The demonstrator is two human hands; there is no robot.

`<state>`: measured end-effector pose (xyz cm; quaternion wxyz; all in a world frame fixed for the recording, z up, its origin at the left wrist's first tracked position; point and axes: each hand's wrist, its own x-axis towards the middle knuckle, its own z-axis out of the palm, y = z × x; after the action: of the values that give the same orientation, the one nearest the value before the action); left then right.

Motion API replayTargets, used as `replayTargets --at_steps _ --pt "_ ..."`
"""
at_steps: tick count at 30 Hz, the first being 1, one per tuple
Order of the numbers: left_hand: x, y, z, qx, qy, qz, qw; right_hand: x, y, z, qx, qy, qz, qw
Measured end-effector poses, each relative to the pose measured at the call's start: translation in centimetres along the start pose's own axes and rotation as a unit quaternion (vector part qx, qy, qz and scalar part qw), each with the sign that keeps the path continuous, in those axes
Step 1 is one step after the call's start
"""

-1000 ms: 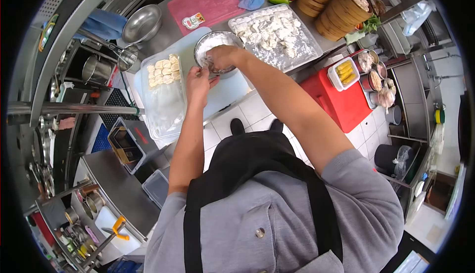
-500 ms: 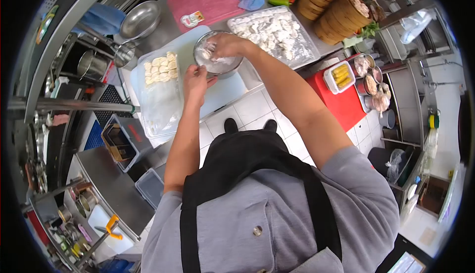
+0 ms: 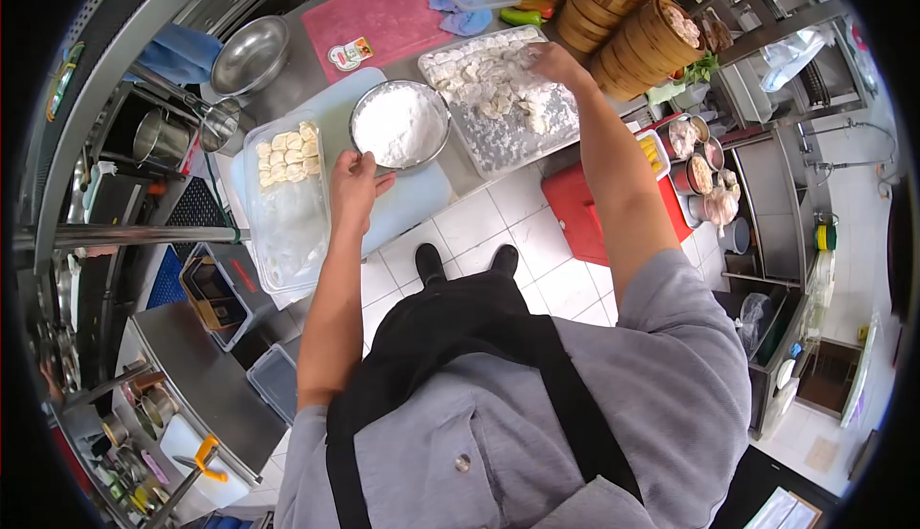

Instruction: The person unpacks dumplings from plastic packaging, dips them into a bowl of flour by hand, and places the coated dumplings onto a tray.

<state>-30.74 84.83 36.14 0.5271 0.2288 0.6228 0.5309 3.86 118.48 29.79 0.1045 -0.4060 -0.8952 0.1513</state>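
A round metal bowl of white flour stands on the pale blue board. My left hand grips the bowl's rim at its lower left. My right hand is over the upper right of a tray of flour-coated dough pieces. Its fingers point down among them, and I cannot make out whether they hold a piece. Left of the bowl, a clear plastic container has rows of pale dumplings at its far end.
Behind the bowl lies a pink cutting board, with a blue cloth beside it. Stacked bamboo steamers stand at the back right. An empty-looking metal bowl sits at the back left. A red box stands right of the table.
My right hand has left the flour bowl and moved right, over the tray. My left hand stays at the bowl's rim. The whole view has shifted slightly.
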Motion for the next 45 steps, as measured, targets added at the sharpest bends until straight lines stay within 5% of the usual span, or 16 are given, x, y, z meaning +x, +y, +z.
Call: replayTargets --at_steps 3,9,14,20,22,27,29,33,35,39,45 --pt "0.1 -0.1 -0.2 0.001 -0.012 -0.004 1.0 -1.7 -4.3 -2.9 0.013 0.02 0.194 0.981" --pt "-0.1 -0.4 0.1 -0.004 0.018 0.027 0.999 -2.5 -5.3 -3.4 -0.049 0.107 0.216 0.969" --pt "0.1 -0.5 -0.4 0.011 0.007 0.027 1.0 -2.0 -17.6 -6.6 0.009 0.123 0.139 0.983" --pt "0.2 -1.4 -0.3 0.008 0.047 0.039 0.998 1.0 -28.6 -4.4 0.041 0.105 -0.098 0.989" --pt "-0.1 -1.8 -0.2 0.02 0.062 0.023 0.998 1.2 -31.6 -4.2 0.022 -0.08 -0.152 0.985" --pt "-2.4 -1.8 -1.4 0.001 0.081 0.025 0.996 3.7 -39.4 -1.8 0.062 -0.105 -0.109 0.986" --pt "-3.4 -1.3 -2.8 0.147 0.141 0.117 0.972 5.8 -41.5 1.2 0.069 -0.128 -0.136 0.98" --pt "-5.5 1.0 -7.0 0.199 0.28 0.184 0.921 8.2 -45.6 5.3 0.053 -0.172 -0.173 0.968" --pt "-5.0 0.4 -10.3 0.416 0.387 0.25 0.784 9.1 -46.8 7.6 0.052 -0.177 -0.154 0.971" --pt "-4.2 -0.3 -13.3 0.51 0.311 0.053 0.8 10.9 -47.8 11.5 0.026 -0.161 -0.111 0.98" --pt "-0.3 -2.4 -14.1 0.565 0.293 0.006 0.771 11.2 -48.4 11.3 0.06 -0.147 -0.059 0.986"
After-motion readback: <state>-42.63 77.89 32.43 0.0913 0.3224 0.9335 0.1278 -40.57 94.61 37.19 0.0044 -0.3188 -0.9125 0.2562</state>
